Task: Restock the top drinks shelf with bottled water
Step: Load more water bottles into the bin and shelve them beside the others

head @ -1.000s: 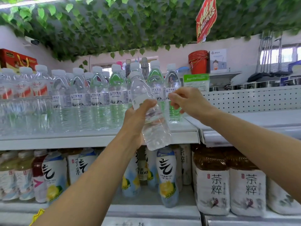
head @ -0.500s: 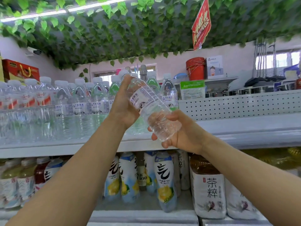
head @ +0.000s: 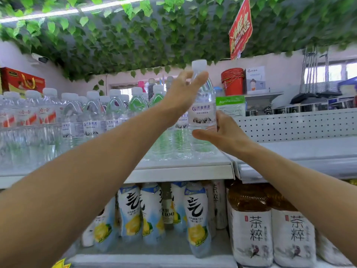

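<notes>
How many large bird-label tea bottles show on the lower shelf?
2 for sure: the first tea bottle next to the slim lemon drinks, the second tea bottle beside it on its right. A partly hidden shape further right may be a third.

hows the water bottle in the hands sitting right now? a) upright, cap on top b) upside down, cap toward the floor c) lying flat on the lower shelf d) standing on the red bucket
a: the water bottle stands upright with its white cap on top, the right hand gripping it at the label and the left hand touching its neck.
</notes>
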